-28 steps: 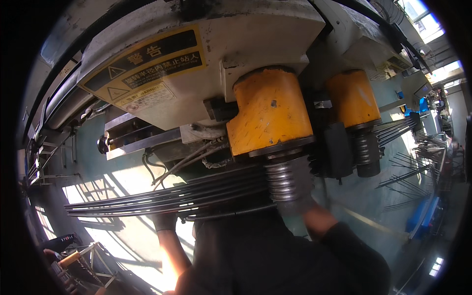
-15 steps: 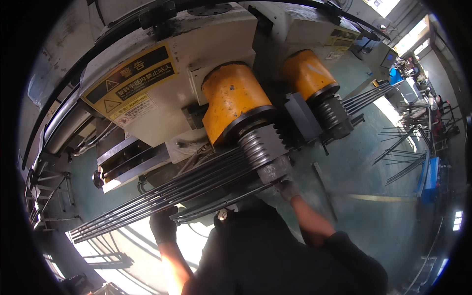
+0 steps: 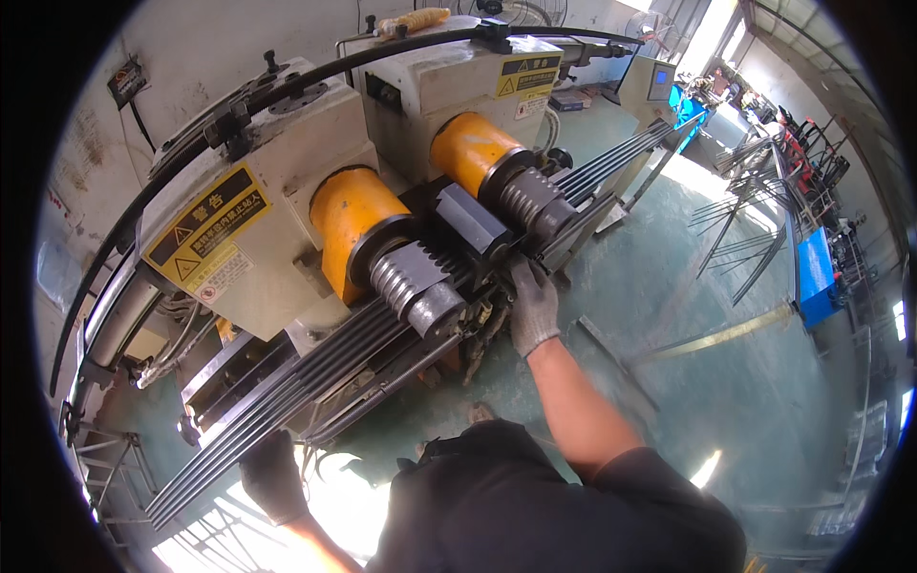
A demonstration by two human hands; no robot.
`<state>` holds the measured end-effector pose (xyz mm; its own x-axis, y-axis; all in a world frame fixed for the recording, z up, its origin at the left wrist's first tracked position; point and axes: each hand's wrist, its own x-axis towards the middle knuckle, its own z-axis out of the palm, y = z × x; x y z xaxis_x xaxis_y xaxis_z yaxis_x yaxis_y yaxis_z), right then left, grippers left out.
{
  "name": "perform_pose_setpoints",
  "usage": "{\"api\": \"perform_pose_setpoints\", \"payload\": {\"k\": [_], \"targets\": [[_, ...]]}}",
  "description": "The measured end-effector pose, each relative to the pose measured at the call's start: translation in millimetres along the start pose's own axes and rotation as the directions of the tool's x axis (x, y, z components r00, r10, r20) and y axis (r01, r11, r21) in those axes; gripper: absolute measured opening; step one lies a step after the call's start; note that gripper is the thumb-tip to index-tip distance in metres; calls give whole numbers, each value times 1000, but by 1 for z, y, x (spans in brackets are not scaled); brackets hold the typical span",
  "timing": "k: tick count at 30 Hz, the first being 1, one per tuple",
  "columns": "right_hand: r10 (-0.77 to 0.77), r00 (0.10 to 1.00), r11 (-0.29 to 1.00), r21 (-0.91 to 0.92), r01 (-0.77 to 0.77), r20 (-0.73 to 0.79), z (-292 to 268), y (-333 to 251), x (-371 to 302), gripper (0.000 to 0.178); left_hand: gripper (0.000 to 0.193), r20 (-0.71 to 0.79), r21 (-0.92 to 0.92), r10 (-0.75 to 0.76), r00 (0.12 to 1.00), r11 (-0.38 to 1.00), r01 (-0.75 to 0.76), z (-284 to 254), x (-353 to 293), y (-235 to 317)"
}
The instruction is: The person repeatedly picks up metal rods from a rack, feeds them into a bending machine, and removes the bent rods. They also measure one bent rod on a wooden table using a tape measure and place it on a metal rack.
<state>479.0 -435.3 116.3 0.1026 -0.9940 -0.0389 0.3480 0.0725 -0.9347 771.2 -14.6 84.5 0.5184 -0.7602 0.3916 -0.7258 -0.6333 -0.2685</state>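
Note:
Several long dark metal rods (image 3: 277,406) run side by side across the front of a bending machine (image 3: 277,258). My left hand (image 3: 272,477), in a dark glove, is against the near side of the rods toward their left end; its fingers are mostly hidden. My right hand (image 3: 533,304), in a grey glove, reaches below the dark block (image 3: 473,222) between the two ridged steel rollers. Its fingers are curled at the machine's front edge, around something I cannot make out. The nearer roller (image 3: 417,286) sticks out below an orange housing (image 3: 358,224); the farther roller (image 3: 537,202) has a like housing.
A curved black hose (image 3: 363,62) arches over the machine. On the right, a heap of bent rods (image 3: 750,205) stands by a blue box (image 3: 815,272). A flat bar (image 3: 616,363) lies on the green floor (image 3: 659,306). A metal frame (image 3: 115,463) stands at the left.
The view has shifted, showing more of the machine's far side. My right hand has moved from the nearer roller's end to the gap between rollers. My left hand stays by the rods.

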Motion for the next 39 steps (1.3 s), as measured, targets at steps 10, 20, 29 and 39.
{"api": "perform_pose_setpoints", "payload": {"k": [10,20,29,39], "targets": [[209,973,959,214,-186,-93,34,22,62,43,46,432,-772,-548,716,-635,-20,-38,9,-19],[284,958,928,243,-284,37,33,-13,52,29,50,165,-986,-621,766,-135,102,-141,108,-89],[131,991,989,68,-133,31,38,-16,78,28,48,-24,-987,-668,744,-100,-122,-238,216,-4],[127,990,991,28,-129,67,23,10,94,29,58,-245,-919,-535,808,393,-18,-299,313,77]]}}
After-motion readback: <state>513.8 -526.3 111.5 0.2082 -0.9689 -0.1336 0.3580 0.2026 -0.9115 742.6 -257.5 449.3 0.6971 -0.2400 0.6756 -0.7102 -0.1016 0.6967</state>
